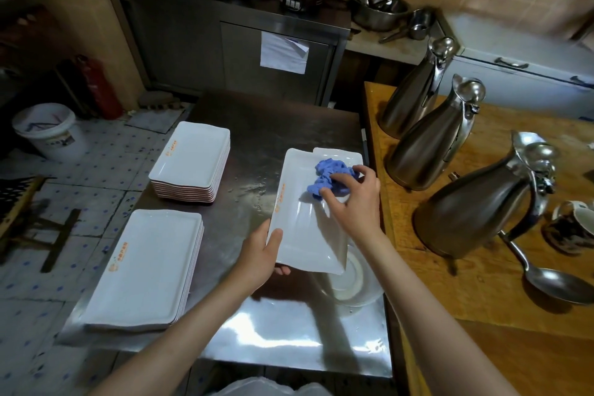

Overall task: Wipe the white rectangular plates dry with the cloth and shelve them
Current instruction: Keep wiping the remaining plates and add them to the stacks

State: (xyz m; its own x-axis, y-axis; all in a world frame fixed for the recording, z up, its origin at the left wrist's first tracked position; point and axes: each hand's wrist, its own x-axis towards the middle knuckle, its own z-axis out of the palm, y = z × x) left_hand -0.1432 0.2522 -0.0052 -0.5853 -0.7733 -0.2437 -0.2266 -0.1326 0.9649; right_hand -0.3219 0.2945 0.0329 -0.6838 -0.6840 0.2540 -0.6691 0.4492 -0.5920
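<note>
Steel fills the middle of the view: a stainless worktop (257,125) seen from above, with a wooden counter (482,267) joined on its right holding three metal jugs (427,145) and a ladle (553,283). On the worktop's left side sit two stacks of white rectangular plates, a near stack (144,267) and a far stack (193,157), both face up with a small orange mark on the top plate. Whether these are the wiped plates or those waiting cannot be told, and no shelf for them is in view, so shelving appears not yet begun. Near the worktop's right edge, one tilted plate (299,235) is lifted above another plate (337,153) lying flat beneath its far end. The left hand (260,254) grips the lifted plate's near left corner, thumb on top and fingers underneath. The right hand (353,196) presses a crumpled blue cloth (331,177) onto the plate's far half, fingers curled around the wad. Wiping is under way.
</note>
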